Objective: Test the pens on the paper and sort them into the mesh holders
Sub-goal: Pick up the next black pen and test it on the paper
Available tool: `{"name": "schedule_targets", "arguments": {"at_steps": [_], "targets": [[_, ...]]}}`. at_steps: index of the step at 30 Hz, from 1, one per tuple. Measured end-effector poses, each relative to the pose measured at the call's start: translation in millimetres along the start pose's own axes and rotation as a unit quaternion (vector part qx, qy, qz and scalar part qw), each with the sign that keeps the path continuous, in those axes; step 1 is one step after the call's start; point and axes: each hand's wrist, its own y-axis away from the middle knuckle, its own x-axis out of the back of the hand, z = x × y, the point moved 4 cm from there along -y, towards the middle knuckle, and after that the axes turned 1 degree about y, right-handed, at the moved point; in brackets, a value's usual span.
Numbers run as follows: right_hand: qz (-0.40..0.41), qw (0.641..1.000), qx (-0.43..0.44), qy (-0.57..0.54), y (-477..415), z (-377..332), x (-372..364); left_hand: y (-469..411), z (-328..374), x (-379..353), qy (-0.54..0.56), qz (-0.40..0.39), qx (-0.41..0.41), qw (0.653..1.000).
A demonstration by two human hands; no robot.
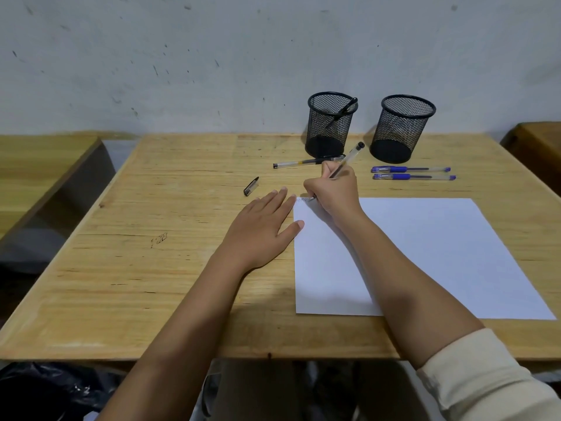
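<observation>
Wooden table (170,268); scuffed white wall (182,56); black plastic bag (51,387) below.

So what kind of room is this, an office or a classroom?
Probably a plain classroom or study room, though that is a guess. A worn wooden desk stands against a scuffed, bare wall, with similar desks on either side, and two mesh holders for pens.

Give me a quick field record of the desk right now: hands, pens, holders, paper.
right hand: grips clear black-ink pen, tip on white paper sheet at its far left corner
left hand: flat on wooden desk, fingertips on the sheet's left edge
left black mesh holder: one black pen inside
right black mesh holder: no pen visible inside
loose black cap: on desk
capped black pen: lying before left holder
two blue pens: lying before right holder
</observation>
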Motion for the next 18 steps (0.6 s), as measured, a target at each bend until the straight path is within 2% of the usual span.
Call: {"name": "schedule_targets", "arguments": {"at_steps": [18], "targets": [[0.009, 1.000, -0.005, -0.004, 4.4, -5.9, 3.0, -0.1, -0.7, -0.6, 0.000, -0.001, -0.001, 1.000]]}}
